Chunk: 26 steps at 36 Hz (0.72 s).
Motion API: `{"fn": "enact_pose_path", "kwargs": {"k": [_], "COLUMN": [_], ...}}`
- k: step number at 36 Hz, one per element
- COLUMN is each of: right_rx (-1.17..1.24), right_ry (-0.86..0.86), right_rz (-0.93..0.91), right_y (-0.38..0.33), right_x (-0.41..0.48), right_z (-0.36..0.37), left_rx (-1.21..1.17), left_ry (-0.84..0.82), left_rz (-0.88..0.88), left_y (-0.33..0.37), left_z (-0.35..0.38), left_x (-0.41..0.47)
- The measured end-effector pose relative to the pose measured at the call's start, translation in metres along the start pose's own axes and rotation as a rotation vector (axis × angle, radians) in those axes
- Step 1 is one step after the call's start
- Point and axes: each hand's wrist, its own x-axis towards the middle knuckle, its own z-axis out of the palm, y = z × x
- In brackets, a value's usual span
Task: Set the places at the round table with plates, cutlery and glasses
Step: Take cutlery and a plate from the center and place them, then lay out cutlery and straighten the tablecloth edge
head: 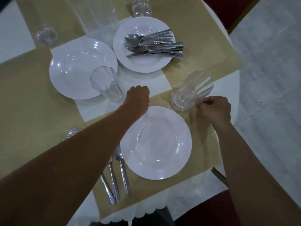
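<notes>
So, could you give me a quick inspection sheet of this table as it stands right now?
Surface: round table under a white cloth, with beige placemats.
Job's things: near plate with three cutlery pieces on its left; left plate with a glass in front of it; far plate carrying the cutlery pile; right glass; other glasses.
Clutter: tall clear container, blurred.
Grippers: left hand has its fingers curled, nothing visibly held; right hand has its fingertips at the right glass's base, grip unclear.
Cables: nothing seen.
Surroundings: red chair seat, pale floor.
</notes>
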Motion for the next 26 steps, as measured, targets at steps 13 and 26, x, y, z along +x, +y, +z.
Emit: {"fn": "enact_pose_path", "kwargs": {"k": [13, 26], "right_rx": [-0.028, -0.044], "right_ry": [0.01, -0.006], "right_rz": [-0.007, 0.004], "right_y": [-0.006, -0.009], "right_x": [0.013, 0.012], "right_z": [0.002, 0.0], "left_rx": [-0.008, -0.015], "left_ry": [-0.004, 0.008], "left_rz": [-0.015, -0.029], "left_y": [-0.001, 0.001], "left_z": [-0.001, -0.002], "left_x": [0.009, 0.006]}}
